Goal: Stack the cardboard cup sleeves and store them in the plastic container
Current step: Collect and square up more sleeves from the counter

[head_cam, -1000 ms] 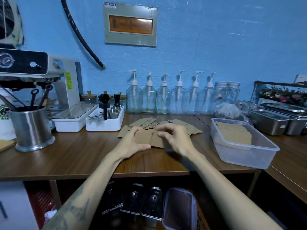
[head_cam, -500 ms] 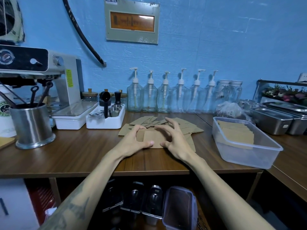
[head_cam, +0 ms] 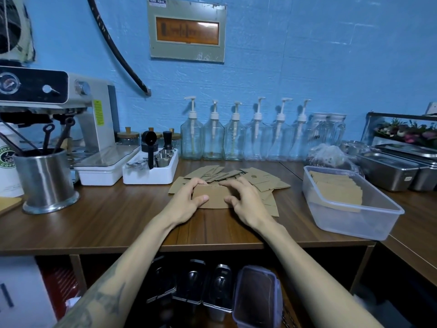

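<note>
Both hands frame a small stack of sleeves (head_cam: 214,196) on the counter (head_cam: 94,223): my left hand (head_cam: 186,201) curls round its left end, thumb on top, and my right hand (head_cam: 246,202) curls round the right end, fingers along the far edge. Loose sleeves (head_cam: 257,179) lie fanned just behind and to the right of the stack. Well off to the right sits the plastic container (head_cam: 354,221), with more sleeves (head_cam: 335,190) already leaning inside it.

My worry is that the flat cards slide: if I lift with a loose pinch, the stack could splay or drop a few, and a crooked stack may catch the container's rim. On the far left, the paper cup (head_cam: 7,159) shows part of a green logo reading "COFF"; the yellow label (head_cam: 98,112) on the coffee machine (head_cam: 71,107) is too small to read.
</note>
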A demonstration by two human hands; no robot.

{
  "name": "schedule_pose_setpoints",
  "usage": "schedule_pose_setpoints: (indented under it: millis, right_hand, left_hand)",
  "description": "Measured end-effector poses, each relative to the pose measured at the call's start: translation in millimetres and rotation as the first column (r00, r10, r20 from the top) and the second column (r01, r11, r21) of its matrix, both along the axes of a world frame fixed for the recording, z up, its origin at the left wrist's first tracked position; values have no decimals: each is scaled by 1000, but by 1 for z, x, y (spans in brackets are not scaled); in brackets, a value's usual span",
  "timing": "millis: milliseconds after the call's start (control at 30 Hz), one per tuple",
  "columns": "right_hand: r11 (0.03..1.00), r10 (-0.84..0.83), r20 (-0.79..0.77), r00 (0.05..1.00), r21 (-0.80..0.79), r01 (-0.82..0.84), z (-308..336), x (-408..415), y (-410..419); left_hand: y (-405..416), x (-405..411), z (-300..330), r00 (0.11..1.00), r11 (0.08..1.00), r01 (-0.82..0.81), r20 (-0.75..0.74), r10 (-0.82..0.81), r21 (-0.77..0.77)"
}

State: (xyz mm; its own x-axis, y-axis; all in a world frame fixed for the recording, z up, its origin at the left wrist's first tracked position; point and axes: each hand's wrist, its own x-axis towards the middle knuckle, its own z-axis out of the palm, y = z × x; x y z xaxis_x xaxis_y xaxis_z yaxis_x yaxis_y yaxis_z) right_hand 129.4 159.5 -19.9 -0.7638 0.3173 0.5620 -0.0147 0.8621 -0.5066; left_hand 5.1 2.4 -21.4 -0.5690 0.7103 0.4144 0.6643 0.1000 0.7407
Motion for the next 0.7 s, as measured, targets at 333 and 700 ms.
schedule_pose_setpoints:
  millis: [333,700]
  right_hand:
    - [941,-337,-41,941,14,337,14,14,49]
    - [802,-598,212,773,151,578,2,9,86]
  left_hand:
    - [-1,-1,-1,998,999,-53,-15,53,1]
    - [2,-6,-4,992,994,-89,-90,84,-61]
